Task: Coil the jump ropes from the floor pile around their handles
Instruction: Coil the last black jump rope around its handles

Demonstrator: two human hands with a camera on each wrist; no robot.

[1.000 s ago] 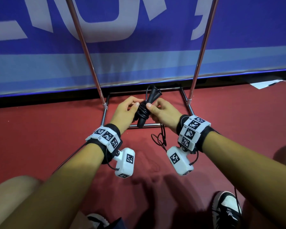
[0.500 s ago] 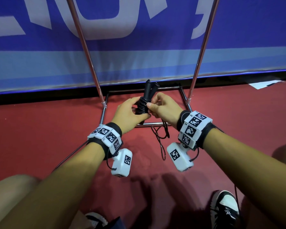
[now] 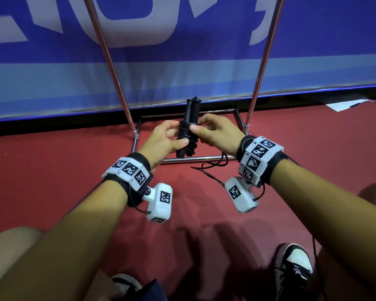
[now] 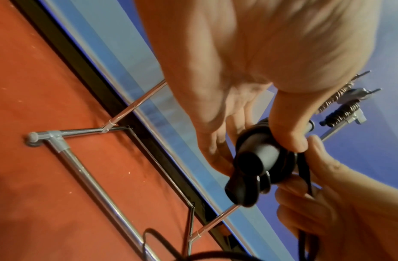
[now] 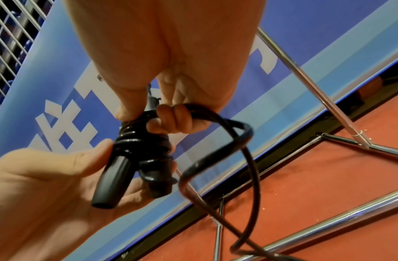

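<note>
Presently, at about nine o'clock of the bundle in the head view, the left hand [image 3: 163, 140] holds the lower part of the two black handles [image 3: 188, 124], thumb curled across the front and fingers behind; the left wrist view shows the thumb [image 4: 287, 128] pressing the wound turns against the handles. The handles stand near upright, held together above the red floor [image 3: 52, 170] and over the chrome frame [image 3: 195, 158], their tops pointing to twelve o'clock toward the blue banner [image 3: 182, 68]. Black rope [image 3: 183, 132] is wound in several close turns around the middle of both handles. At three o'clock of the bundle, the right hand [image 3: 217, 135] pinches the coil with thumb and forefinger; in the right wrist view its curled fingers [image 5: 175, 120] also grip the free length of rope, which arcs out in a loop [image 5: 238, 141] and drops away to five o'clock. In the head view that loose rope [image 3: 213, 168] trails on the floor just beyond the frame's near bar, under the right wrist. Two slanted chrome poles [image 3: 109, 61] rise from the frame's corners against the banner. A black and white shoe [image 3: 295, 268] sits at five o'clock of the view.
</note>
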